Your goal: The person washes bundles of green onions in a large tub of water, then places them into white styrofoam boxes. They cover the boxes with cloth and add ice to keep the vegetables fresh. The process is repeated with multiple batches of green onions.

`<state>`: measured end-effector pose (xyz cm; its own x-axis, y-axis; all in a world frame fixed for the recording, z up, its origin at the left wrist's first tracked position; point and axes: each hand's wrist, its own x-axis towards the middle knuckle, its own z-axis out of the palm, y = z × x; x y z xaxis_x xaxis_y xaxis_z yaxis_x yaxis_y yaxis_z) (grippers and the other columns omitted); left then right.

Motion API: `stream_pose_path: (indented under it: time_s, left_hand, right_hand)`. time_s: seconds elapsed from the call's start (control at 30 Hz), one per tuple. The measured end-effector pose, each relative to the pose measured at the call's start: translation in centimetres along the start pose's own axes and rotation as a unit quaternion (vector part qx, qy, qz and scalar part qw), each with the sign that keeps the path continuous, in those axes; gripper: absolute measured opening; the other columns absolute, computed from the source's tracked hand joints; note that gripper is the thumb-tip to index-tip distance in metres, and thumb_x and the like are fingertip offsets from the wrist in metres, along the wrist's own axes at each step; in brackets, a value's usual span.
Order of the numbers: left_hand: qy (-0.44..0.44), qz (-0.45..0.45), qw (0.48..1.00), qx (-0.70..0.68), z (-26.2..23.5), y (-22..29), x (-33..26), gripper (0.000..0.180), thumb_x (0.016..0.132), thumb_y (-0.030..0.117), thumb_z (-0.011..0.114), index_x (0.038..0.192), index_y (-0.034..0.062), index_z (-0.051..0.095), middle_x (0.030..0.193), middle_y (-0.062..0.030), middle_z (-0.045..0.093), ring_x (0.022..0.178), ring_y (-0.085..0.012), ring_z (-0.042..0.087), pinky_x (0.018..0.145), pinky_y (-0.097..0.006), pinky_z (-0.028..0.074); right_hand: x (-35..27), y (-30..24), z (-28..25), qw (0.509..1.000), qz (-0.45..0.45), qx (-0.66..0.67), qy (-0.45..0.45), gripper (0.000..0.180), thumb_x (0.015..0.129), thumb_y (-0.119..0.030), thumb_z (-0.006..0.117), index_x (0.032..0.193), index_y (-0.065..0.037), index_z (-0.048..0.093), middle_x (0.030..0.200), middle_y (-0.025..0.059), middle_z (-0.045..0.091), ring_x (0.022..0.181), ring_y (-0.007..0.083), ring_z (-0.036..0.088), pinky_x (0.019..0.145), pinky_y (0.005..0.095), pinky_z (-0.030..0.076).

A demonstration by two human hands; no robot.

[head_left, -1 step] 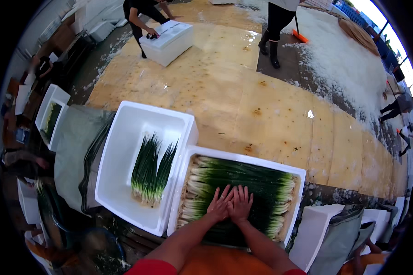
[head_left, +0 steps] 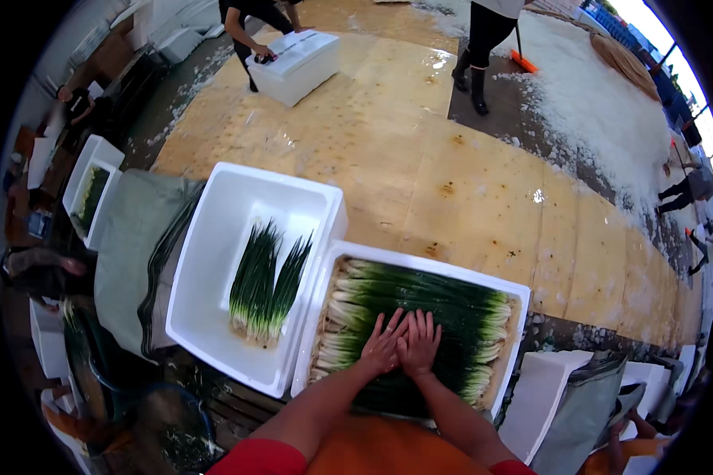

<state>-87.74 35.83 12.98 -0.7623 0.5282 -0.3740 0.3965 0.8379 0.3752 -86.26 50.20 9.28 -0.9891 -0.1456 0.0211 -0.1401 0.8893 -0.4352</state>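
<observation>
Both my hands lie flat, side by side, on a packed layer of green onions (head_left: pixel 420 289) in a white foam box (head_left: pixel 444 273). My left hand (head_left: pixel 383 345) has its fingers stretched out, its tips on the dark green leaves. Close against it, my right hand (head_left: pixel 419 345) also rests with fingers spread, and their inner edges touch. White root ends line the two short sides of this box. To its left a second foam box (head_left: pixel 194 261) holds a few green onions (head_left: pixel 265 285) standing on their root ends or leaning; I cannot tell which.
Beyond the boxes lies a wooden board floor (head_left: pixel 372 142), with crushed ice (head_left: pixel 602 103) at the far right. A person bends over a closed foam box (head_left: pixel 297 71); another stands in boots (head_left: pixel 478 91). Green-grey cloth (head_left: pixel 139 253) lies left; a foam slab (head_left: pixel 539 404) stands right.
The view has shifted slightly, so the boxes sit a little higher and to the right. My hands stay pressed on the green onions.
</observation>
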Motion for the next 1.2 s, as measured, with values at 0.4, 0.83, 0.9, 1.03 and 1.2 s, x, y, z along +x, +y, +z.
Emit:
stream_pose_path:
  time_s: [0.4, 0.83, 0.9, 1.03, 1.2]
  left_hand:
    - [0.508, -0.177, 0.808, -0.24, -1.4, -30.5, -15.1, 0.036, 0.082, 0.004, 0.068, 0.117, -0.0003, 0.062, 0.122, -0.0205, 0.064, 0.116, -0.0396, 0.059, 0.103, -0.047, 0.045]
    - [-0.063, -0.616, 0.715, -0.325, 12.4, -50.0, -19.3, 0.093, 0.065, 0.037, 0.09, 0.138, 0.004, 0.044, 0.141, -0.0235, 0.05, 0.132, -0.0426, 0.049, 0.105, -0.048, 0.048]
    - [-0.039, -0.626, 0.711, -0.318, 12.3, -49.1, -18.9, 0.085, 0.065, 0.033, 0.089, 0.135, 0.0069, 0.047, 0.139, -0.0229, 0.05, 0.139, -0.04, 0.042, 0.106, -0.051, 0.047]
    - [-0.001, -0.625, 0.69, -0.365, 11.9, -48.6, -18.9, 0.082, 0.068, 0.03, 0.086, 0.135, 0.0056, 0.048, 0.137, -0.0225, 0.049, 0.124, -0.0432, 0.056, 0.101, -0.051, 0.051]
    - [-0.002, -0.604, 0.696, -0.388, 12.3, -48.2, -18.9, 0.066, 0.068, 0.022, 0.08, 0.127, 0.0083, 0.054, 0.115, -0.0205, 0.07, 0.107, -0.0403, 0.068, 0.096, -0.047, 0.054]
  right_hand:
    - [0.1, -15.5, -5.2, 0.959, 0.023, 0.281, 0.008, 0.023, 0.099, -0.005, 0.054, 0.12, -0.001, 0.064, 0.117, 0.012, 0.071, 0.116, 0.0277, 0.065, 0.103, 0.0425, 0.046]
    - [4.5, -36.7, 34.3, 0.851, 0.429, 0.099, -0.288, 0.063, 0.082, -0.034, 0.076, 0.123, 0.002, 0.044, 0.114, 0.0274, 0.066, 0.107, 0.0463, 0.066, 0.09, 0.0513, 0.053]
    - [3.9, -36.0, 36.1, 0.86, 0.372, 0.038, -0.348, 0.068, 0.082, -0.036, 0.076, 0.126, 0.002, 0.041, 0.115, 0.0271, 0.066, 0.106, 0.0464, 0.066, 0.09, 0.0522, 0.054]
    - [2.6, -34.1, 34.7, 0.862, 0.39, 0.094, -0.31, 0.063, 0.075, -0.031, 0.077, 0.124, 0.0, 0.05, 0.111, 0.0271, 0.069, 0.102, 0.0446, 0.068, 0.088, 0.0512, 0.055]
    - [2.3, -34.2, 32.6, 0.719, 0.476, 0.411, -0.297, 0.037, 0.079, -0.021, 0.072, 0.108, 0.0, 0.064, 0.098, 0.0119, 0.069, 0.089, 0.0266, 0.067, 0.079, 0.0409, 0.054]
